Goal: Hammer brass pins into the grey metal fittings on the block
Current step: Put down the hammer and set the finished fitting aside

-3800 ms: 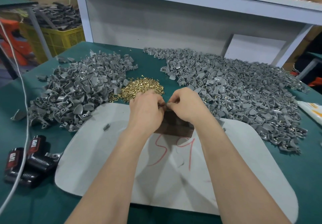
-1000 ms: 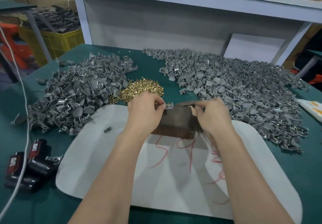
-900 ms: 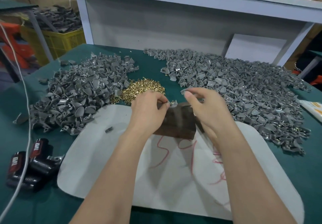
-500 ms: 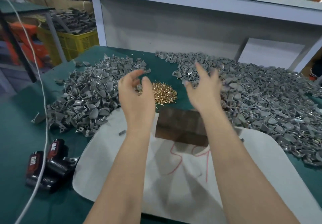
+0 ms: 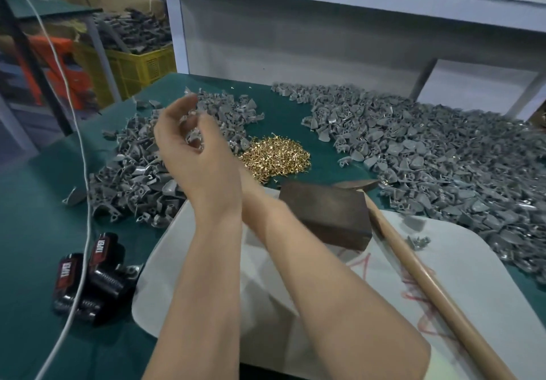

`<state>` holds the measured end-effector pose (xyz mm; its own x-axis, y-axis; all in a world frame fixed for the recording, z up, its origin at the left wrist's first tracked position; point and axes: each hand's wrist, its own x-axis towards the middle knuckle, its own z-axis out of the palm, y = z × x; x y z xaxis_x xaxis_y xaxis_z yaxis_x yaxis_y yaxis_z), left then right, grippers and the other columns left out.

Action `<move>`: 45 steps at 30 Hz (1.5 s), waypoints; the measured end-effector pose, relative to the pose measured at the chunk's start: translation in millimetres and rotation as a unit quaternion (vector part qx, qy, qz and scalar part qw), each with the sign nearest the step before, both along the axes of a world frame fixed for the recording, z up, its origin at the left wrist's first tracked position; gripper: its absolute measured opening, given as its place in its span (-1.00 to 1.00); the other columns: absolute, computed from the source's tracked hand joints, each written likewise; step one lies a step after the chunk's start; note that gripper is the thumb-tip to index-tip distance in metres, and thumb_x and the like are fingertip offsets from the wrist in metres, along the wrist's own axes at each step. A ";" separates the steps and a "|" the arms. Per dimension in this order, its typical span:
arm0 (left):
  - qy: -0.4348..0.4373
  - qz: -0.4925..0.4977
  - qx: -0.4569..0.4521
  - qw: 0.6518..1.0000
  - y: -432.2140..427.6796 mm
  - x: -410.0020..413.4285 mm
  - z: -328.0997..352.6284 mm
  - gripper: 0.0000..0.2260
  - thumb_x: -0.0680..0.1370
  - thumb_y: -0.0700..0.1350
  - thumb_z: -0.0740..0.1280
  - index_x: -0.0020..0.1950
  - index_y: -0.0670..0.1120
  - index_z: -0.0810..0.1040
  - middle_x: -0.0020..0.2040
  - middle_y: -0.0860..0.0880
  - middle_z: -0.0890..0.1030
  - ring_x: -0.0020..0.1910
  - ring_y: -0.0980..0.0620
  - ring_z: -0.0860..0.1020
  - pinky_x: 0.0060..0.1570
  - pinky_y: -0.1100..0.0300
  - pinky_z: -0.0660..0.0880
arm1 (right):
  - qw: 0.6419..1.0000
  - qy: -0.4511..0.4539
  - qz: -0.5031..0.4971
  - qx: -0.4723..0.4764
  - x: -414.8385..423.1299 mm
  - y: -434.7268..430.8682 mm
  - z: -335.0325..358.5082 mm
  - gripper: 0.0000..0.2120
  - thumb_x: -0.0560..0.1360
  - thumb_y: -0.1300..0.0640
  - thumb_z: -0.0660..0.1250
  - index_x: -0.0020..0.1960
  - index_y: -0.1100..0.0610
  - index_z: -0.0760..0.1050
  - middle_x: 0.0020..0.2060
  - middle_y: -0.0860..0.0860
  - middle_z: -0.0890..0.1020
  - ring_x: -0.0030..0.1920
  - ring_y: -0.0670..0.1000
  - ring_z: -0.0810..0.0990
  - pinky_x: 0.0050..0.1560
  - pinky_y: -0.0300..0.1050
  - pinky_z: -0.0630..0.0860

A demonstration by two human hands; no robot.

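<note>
The dark wooden block (image 5: 325, 214) stands bare on the white board (image 5: 295, 305). A hammer (image 5: 413, 264) lies to its right, head behind the block, wooden handle running toward me. Brass pins (image 5: 274, 158) sit heaped just beyond the block. Grey metal fittings lie in a left pile (image 5: 136, 178) and a larger right pile (image 5: 428, 158). My left hand (image 5: 192, 149) hovers over the left pile with its fingers loosely curled. Blurred grey pieces show in the gap, held or not I cannot tell. My right forearm crosses under the left arm, which hides my right hand.
Two black battery packs (image 5: 88, 285) lie at the left on the green table top (image 5: 35, 232), with a white cable (image 5: 82, 158) hanging across them. A white shelf frame (image 5: 325, 25) closes the back. A yellow crate (image 5: 139, 69) stands beyond the table's left edge.
Both hands left the block and swung left over the left pile, the right arm crossing under the left. The fitting they held is gone from the block. The hammer now shows beside it.
</note>
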<state>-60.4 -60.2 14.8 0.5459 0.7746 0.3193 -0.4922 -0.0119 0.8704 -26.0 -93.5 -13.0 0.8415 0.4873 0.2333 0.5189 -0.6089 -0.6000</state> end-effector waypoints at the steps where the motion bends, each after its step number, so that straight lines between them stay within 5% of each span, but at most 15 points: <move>1: 0.015 -0.009 0.012 1.000 0.1 2.1 -2.1 -0.79 0.52 -0.26 0.23 0.11 -0.05 0.49 0.06 -0.06 0.51 -0.06 0.11 0.45 -0.04 0.37 0.41 | 0.999 0.048 -0.022 0.014 5.6 -9.2 5.4 -0.81 0.54 0.20 0.21 0.06 0.23 0.55 0.02 0.14 0.62 -0.01 0.10 0.54 0.03 0.04 0.48; 5: 0.124 -0.145 0.129 0.973 -6.1 12.4 -10.9 -0.73 0.57 -0.23 0.25 0.24 -0.01 0.52 0.21 -0.04 0.53 0.12 0.05 0.53 0.24 0.04 0.46 | 0.972 0.050 -0.171 0.155 20.7 -67.6 32.2 -0.92 0.44 0.16 0.36 -0.21 0.06 0.48 -0.28 -0.02 0.61 -0.23 -0.01 0.56 -0.15 -0.10 0.47; 9: 0.139 -0.300 0.217 0.918 -23.3 11.6 -17.0 -0.78 0.57 -0.26 0.27 0.17 -0.10 0.59 0.08 -0.03 0.64 0.12 0.05 0.58 0.24 0.09 0.47 | 0.942 0.141 -0.129 0.274 13.0 -105.7 38.4 -0.87 0.46 0.27 0.32 -0.23 0.11 0.45 -0.48 -0.06 0.56 -0.45 -0.10 0.47 -0.37 -0.22 0.41; 13: 0.128 -0.297 0.154 0.934 -23.2 12.3 -20.2 -0.88 0.53 -0.25 0.35 -0.01 -0.06 0.60 -0.07 -0.01 0.66 -0.07 0.14 0.61 0.04 0.32 0.51 | 0.908 0.208 -0.080 0.354 11.6 -113.6 32.9 -0.80 0.55 0.20 0.29 -0.26 0.15 0.51 -0.45 -0.03 0.57 -0.43 -0.10 0.47 -0.34 -0.28 0.45; 15: 0.119 -0.259 0.086 0.955 -19.3 14.9 -21.7 -0.87 0.54 -0.26 0.34 -0.11 -0.04 0.60 -0.13 -0.01 0.66 -0.10 0.09 0.62 0.02 0.28 0.53 | 0.931 0.160 -0.144 0.295 18.8 -108.9 25.5 -0.83 0.54 0.18 0.30 -0.23 0.13 0.55 -0.38 -0.01 0.59 -0.38 -0.08 0.51 -0.28 -0.23 0.47; 18: 0.098 -0.210 -0.047 0.972 -13.9 18.7 -22.6 -0.82 0.59 -0.24 0.27 -0.15 -0.02 0.56 -0.20 0.00 0.63 -0.21 0.13 0.62 -0.09 0.30 0.56 | 0.975 0.052 -0.217 -0.005 34.7 -91.6 11.4 -0.89 0.47 0.11 0.37 -0.10 0.13 0.64 -0.15 0.02 0.65 -0.11 0.01 0.58 -0.10 -0.18 0.46; 25: 0.075 -0.170 -0.146 0.972 -12.9 19.9 -24.7 -0.83 0.64 -0.17 0.18 -0.11 -0.11 0.49 -0.20 -0.04 0.65 -0.28 0.17 0.63 -0.16 0.32 0.56 | 0.931 0.109 -0.223 -0.269 60.9 -43.0 0.9 -0.69 0.42 0.24 0.37 0.15 0.21 0.50 0.12 0.11 0.56 -0.09 0.11 0.48 -0.13 -0.09 0.40; 34: 0.056 -0.176 -0.179 0.966 -16.3 18.8 -21.5 -0.91 0.62 -0.20 0.22 -0.08 -0.11 0.42 -0.20 -0.04 0.66 -0.24 0.12 0.64 -0.18 0.32 0.55 | 0.941 0.091 -0.222 -0.238 58.2 -34.0 -4.2 -0.71 0.50 0.24 0.24 0.22 0.18 0.47 0.17 0.10 0.54 0.15 0.13 0.53 -0.04 -0.06 0.43; 45: 0.075 -0.223 -0.130 0.963 -22.2 18.0 -21.5 -0.92 0.60 -0.23 0.25 -0.07 -0.09 0.45 -0.15 -0.02 0.65 -0.21 0.17 0.65 -0.21 0.38 0.51 | 0.947 0.012 -0.246 -0.205 60.3 -59.1 5.3 -0.97 0.45 0.29 0.27 -0.14 0.19 0.46 -0.20 0.11 0.51 -0.17 0.15 0.49 -0.22 -0.13 0.37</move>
<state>-42.4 -82.5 -6.8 0.8675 0.4959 0.0386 -0.2672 0.3991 0.8771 34.3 -152.6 -7.7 0.9930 0.0794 0.0869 0.1002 -0.9577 -0.2696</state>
